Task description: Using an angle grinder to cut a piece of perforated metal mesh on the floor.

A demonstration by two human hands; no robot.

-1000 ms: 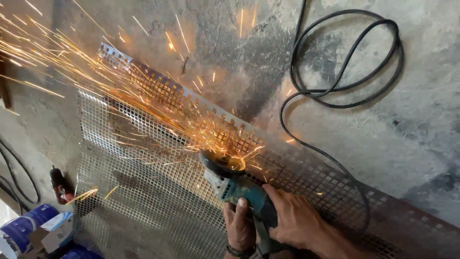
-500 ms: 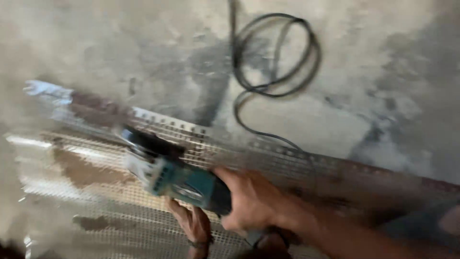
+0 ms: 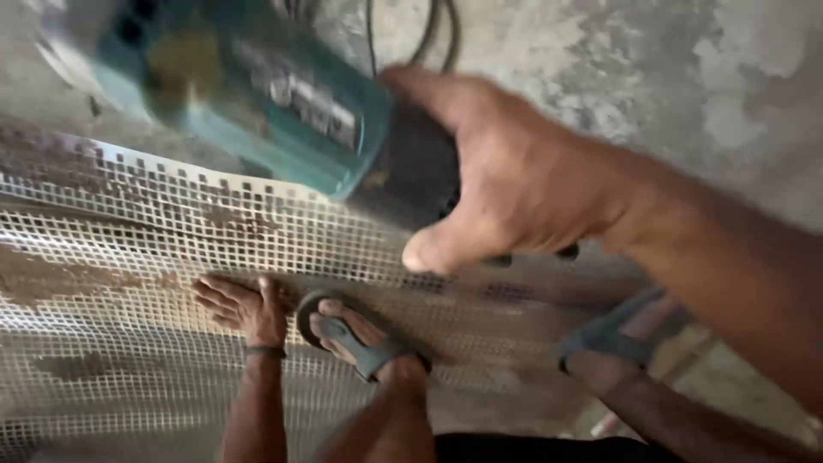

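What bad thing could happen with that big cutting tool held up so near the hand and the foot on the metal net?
The right hand alone holds the teal angle grinder in the air; one-handed, it might slip or twist. Below it, the left hand lies flat on the perforated metal sheet, bare, so sharp edges could cut it. A foot in an open sandal also rests on the sheet, with exposed toes. The cable trails behind and might snag.

Under me lies a rough grey concrete floor [image 3: 686, 77], mottled with paler patches towards two o'clock. Flat daylight falls on it, and a black cable [image 3: 437, 26] coils at twelve.
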